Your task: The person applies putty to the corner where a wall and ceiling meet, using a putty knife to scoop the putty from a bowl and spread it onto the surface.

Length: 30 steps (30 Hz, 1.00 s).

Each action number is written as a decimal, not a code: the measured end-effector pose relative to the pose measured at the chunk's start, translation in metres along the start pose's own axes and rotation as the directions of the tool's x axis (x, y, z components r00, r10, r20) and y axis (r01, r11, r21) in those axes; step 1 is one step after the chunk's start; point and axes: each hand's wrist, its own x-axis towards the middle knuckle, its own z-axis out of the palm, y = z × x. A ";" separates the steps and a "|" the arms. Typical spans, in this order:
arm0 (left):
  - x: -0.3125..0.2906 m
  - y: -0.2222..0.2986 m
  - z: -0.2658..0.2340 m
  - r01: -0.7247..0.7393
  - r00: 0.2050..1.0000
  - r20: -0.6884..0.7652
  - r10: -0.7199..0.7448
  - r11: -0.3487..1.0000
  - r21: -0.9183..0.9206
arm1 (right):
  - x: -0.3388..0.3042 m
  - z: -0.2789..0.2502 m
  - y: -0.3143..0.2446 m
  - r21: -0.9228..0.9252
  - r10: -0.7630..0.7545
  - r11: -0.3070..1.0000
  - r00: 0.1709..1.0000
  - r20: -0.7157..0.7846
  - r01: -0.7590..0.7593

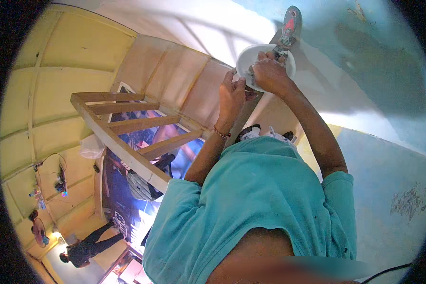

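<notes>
A round white bowl [245, 60] is in front of me, with some grey material inside. My left hand [232, 92] is closed on its near left rim, thumb at the edge. My right hand [270, 75] reaches over the bowl with its fingers curled together. What those fingers hold, if anything, is hidden. Just beyond the right hand lies a long grey-and-red object [291, 26], its near end reaching the bowl's far rim; its kind is unclear.
A wooden ladder-like frame [123, 135] slants on my left. Blue-painted wall [388, 71] rises on the right. My shoes [247, 133] show below the bowl. Farther off at lower left, another person [85, 248] stands near a fan [39, 233].
</notes>
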 end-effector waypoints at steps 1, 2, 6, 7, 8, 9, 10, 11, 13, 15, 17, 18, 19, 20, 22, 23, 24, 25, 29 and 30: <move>0.001 -0.001 0.000 0.006 1.000 0.000 -0.006 1.000 0.022 | 0.001 -0.001 0.001 0.004 0.001 1.000 1.000 0.005 -0.001; 0.001 -0.002 -0.001 -0.011 1.000 -0.002 0.011 1.000 0.011 | 0.002 -0.002 0.002 0.002 0.006 1.000 0.999 0.042 -0.006; 0.000 -0.004 0.000 -0.012 1.000 -0.007 0.012 1.000 -0.013 | 0.005 0.002 0.006 -0.054 -0.022 0.998 0.990 -0.141 0.015; 0.000 -0.004 0.000 -0.015 1.000 -0.001 0.014 1.000 -0.018 | 0.007 0.004 0.006 -0.052 -0.016 0.999 0.990 -0.138 0.008; 0.000 -0.004 0.000 -0.014 1.000 0.002 0.014 1.000 -0.009 | 0.009 0.008 0.006 -0.055 -0.003 0.998 0.993 -0.119 -0.003; 0.000 -0.003 0.000 -0.016 1.000 0.004 0.016 1.000 -0.001 | 0.011 0.011 0.006 -0.059 0.008 0.998 0.995 -0.101 -0.014; 0.001 -0.003 0.000 -0.010 1.000 0.002 0.010 1.000 0.008 | 0.012 0.014 0.005 -0.050 0.008 0.999 0.996 -0.093 -0.013; 0.001 -0.003 0.000 -0.012 1.000 0.000 0.012 1.000 0.007 | 0.014 0.016 0.005 -0.042 0.007 0.999 0.996 -0.085 -0.011; 0.000 -0.003 0.000 0.001 1.000 -0.016 -0.001 1.000 0.005 | 0.016 0.020 0.003 -0.046 -0.017 0.999 0.996 -0.090 0.013; 0.000 -0.002 -0.001 -0.023 1.000 -0.014 0.024 0.999 0.047 | 0.017 0.019 0.001 -0.084 -0.045 0.996 0.994 -0.103 0.036; 0.000 -0.002 0.000 -0.028 0.999 -0.019 0.028 0.999 0.047 | 0.015 0.015 -0.001 -0.074 -0.056 0.996 0.993 -0.100 0.048; 0.000 -0.001 0.000 -0.018 0.999 -0.026 0.019 1.000 0.026 | 0.014 0.012 -0.002 -0.074 -0.053 0.996 0.995 -0.090 0.046; 0.000 -0.001 0.000 -0.009 1.000 -0.028 0.009 1.000 0.000 | 0.015 0.008 -0.002 -0.057 -0.062 0.997 0.996 -0.058 0.059; 0.000 0.000 0.000 -0.011 1.000 -0.026 0.011 1.000 0.011 | 0.016 0.005 -0.001 -0.039 -0.073 0.997 0.997 -0.026 0.072; 0.000 0.001 0.000 -0.011 1.000 -0.015 0.011 1.000 0.023 | 0.018 0.001 0.001 -0.011 -0.082 0.997 0.996 0.036 0.082; -0.001 0.002 -0.001 -0.023 1.000 -0.014 0.023 0.999 0.028 | 0.019 0.001 0.002 0.001 -0.078 0.997 0.995 0.066 0.078; -0.002 0.002 -0.001 -0.030 0.999 -0.012 0.031 0.999 0.033 | 0.019 0.001 0.003 0.054 -0.080 0.996 0.995 0.064 0.076; -0.002 0.002 -0.001 -0.048 0.999 -0.008 0.049 0.998 0.045 | 0.020 0.003 0.003 0.021 -0.057 0.998 0.996 0.066 0.055; -0.002 0.003 -0.002 0.000 1.000 -0.008 0.000 0.998 0.056 | 0.020 0.013 0.002 0.025 -0.025 0.999 1.000 -0.018 0.025; -0.002 0.002 -0.002 0.015 1.000 -0.011 -0.014 0.999 0.043 | 0.020 0.014 0.002 -0.002 -0.019 1.000 1.000 0.017 0.019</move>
